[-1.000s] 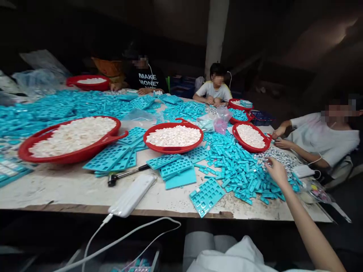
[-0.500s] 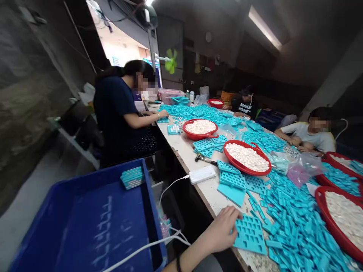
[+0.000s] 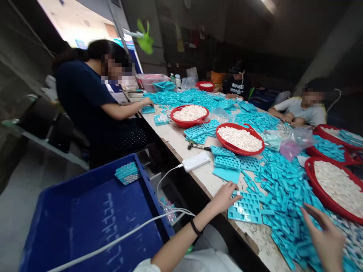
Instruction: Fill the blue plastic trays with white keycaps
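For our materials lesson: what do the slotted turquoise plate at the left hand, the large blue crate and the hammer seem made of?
Slotted turquoise plate, at the left hand: probably moulded plastic, glossy; bright highlights and repeated, even openings suggest it.
Large blue crate: likely plastic, satin; uniform colour and soft sheen.
Hammer: shaft perhaps polished metal, from its silvery shine; the dark head's material is unclear.

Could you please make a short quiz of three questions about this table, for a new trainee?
1. Which thing is nearest to the person's left hand?
A) the green fan
B) a turquoise panel with holes
C) the blue crate

2. True or false: the person's right hand is at the heap of loose turquoise pieces.

3. Fill in the colour: the bowls filled with white pieces are ____.

Key: 1. B; 2. True; 3. red.
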Available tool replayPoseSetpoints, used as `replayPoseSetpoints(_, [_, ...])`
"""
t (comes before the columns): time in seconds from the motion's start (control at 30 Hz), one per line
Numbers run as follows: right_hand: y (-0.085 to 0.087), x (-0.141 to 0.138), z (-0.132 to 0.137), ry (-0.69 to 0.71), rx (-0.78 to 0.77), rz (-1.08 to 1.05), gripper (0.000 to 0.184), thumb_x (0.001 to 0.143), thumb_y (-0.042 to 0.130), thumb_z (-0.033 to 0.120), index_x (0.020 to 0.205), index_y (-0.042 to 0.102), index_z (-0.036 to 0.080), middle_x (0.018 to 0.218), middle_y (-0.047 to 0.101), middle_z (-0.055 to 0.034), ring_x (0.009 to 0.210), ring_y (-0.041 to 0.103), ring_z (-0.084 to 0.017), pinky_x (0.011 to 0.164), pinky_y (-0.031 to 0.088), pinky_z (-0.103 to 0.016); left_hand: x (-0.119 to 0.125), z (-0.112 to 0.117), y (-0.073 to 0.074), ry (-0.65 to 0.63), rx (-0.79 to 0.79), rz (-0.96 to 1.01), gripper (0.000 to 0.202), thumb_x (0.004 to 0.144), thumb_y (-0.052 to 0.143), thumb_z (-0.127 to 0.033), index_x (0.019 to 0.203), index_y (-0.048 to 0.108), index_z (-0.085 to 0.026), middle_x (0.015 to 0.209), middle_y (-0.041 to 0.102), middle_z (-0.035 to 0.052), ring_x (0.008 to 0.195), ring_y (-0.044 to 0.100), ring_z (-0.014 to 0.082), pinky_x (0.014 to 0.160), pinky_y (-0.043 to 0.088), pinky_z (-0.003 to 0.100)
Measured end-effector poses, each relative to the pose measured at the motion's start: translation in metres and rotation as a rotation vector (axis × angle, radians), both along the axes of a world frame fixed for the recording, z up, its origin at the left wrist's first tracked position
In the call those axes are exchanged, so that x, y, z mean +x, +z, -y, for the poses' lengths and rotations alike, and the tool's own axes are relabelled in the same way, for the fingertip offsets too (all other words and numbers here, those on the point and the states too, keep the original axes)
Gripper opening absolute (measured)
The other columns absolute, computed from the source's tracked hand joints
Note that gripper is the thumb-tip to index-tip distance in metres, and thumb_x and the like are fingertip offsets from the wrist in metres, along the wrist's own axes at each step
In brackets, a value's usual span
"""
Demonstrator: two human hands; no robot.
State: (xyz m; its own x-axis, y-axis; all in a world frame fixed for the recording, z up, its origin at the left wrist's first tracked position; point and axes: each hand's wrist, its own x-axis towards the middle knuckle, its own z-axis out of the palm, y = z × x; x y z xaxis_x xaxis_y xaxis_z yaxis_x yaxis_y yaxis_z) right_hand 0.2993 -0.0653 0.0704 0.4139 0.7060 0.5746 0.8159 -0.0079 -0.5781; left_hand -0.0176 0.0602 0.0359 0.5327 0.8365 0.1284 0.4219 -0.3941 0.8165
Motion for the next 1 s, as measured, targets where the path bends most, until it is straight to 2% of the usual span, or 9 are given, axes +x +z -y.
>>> replayPoseSetpoints(0.07, [0.006, -0.036, -0.017, 0.162, 0.018, -0.045, 0.032, 0.086, 0.066, 0.051, 0.094, 0.075, 0.021, 0.102, 0.073, -0.0108, 0.093, 0.070, -0.032, 0.090, 0.056, -0.051, -0.006, -0.003, 0.000, -0.036, -0.078, 0.087, 0.025, 0.093, 0.062, -0.038, 0.110, 0.061, -0.020, 0.110, 0.066, 0.0053, 0.101, 0.062, 0.0225, 0.091, 0.047, 0.033])
replayPoseSetpoints(0.2, [0.009, -0.103, -0.059, 0.390, -0.080, -0.181, 0.023, 0.091, 0.064, 0.041, 0.097, 0.075, 0.022, 0.100, 0.075, -0.0085, 0.091, 0.071, -0.026, 0.085, 0.058, -0.042, -0.022, -0.017, -0.003, -0.044, -0.227, 0.208, 0.031, 0.084, 0.069, -0.037, 0.108, 0.064, -0.018, 0.112, 0.069, 0.0077, 0.107, 0.063, 0.0262, 0.095, 0.047, 0.036])
replayPoseSetpoints(0.33, [-0.002, -0.141, -0.082, 0.614, -0.159, -0.185, 0.019, 0.093, 0.063, 0.036, 0.103, 0.074, 0.024, 0.102, 0.076, -0.0063, 0.098, 0.071, -0.025, 0.093, 0.054, -0.042, -0.034, -0.031, 0.001, -0.130, -0.357, 0.273, 0.040, 0.078, 0.076, -0.038, 0.111, 0.071, -0.017, 0.119, 0.072, 0.0093, 0.116, 0.063, 0.0303, 0.102, 0.046, 0.039])
replayPoseSetpoints(0.5, [-0.020, -0.158, -0.089, 0.725, -0.207, -0.091, 0.012, 0.094, 0.066, 0.031, 0.100, 0.074, 0.026, 0.102, 0.076, -0.0045, 0.102, 0.067, -0.026, 0.100, 0.045, -0.047, -0.043, -0.032, 0.012, -0.212, -0.472, 0.328, 0.044, 0.074, 0.080, -0.041, 0.110, 0.075, -0.016, 0.118, 0.074, 0.0100, 0.116, 0.064, 0.0316, 0.101, 0.048, 0.040])
replayPoseSetpoints(0.63, [-0.028, -0.165, -0.089, 0.687, -0.208, -0.110, 0.011, 0.094, 0.066, 0.030, 0.100, 0.074, 0.026, 0.099, 0.075, -0.0044, 0.101, 0.065, -0.025, 0.099, 0.043, -0.046, -0.045, -0.028, 0.012, -0.183, -0.547, 0.376, 0.043, 0.080, 0.074, -0.043, 0.113, 0.075, -0.016, 0.120, 0.074, 0.0100, 0.118, 0.064, 0.0318, 0.102, 0.048, 0.042])
replayPoseSetpoints(0.77, [-0.034, -0.170, -0.089, 0.664, -0.177, -0.088, 0.012, 0.094, 0.065, 0.031, 0.101, 0.074, 0.028, 0.099, 0.074, -0.0044, 0.100, 0.063, -0.026, 0.099, 0.042, -0.048, -0.045, -0.026, 0.006, -0.122, -0.654, 0.457, 0.044, 0.077, 0.078, -0.046, 0.110, 0.076, -0.017, 0.119, 0.074, 0.0089, 0.119, 0.063, 0.0332, 0.105, 0.045, 0.044])
replayPoseSetpoints(1.0, [-0.045, -0.171, -0.089, 0.653, -0.114, -0.060, 0.015, 0.095, 0.063, 0.038, 0.099, 0.074, 0.030, 0.104, 0.071, -0.0064, 0.104, 0.060, -0.031, 0.094, 0.043, -0.053, -0.045, -0.022, 0.003, -0.064, -0.619, 0.491, 0.050, 0.070, 0.081, -0.051, 0.105, 0.078, -0.016, 0.111, 0.077, 0.0097, 0.114, 0.065, 0.0330, 0.105, 0.045, 0.044])
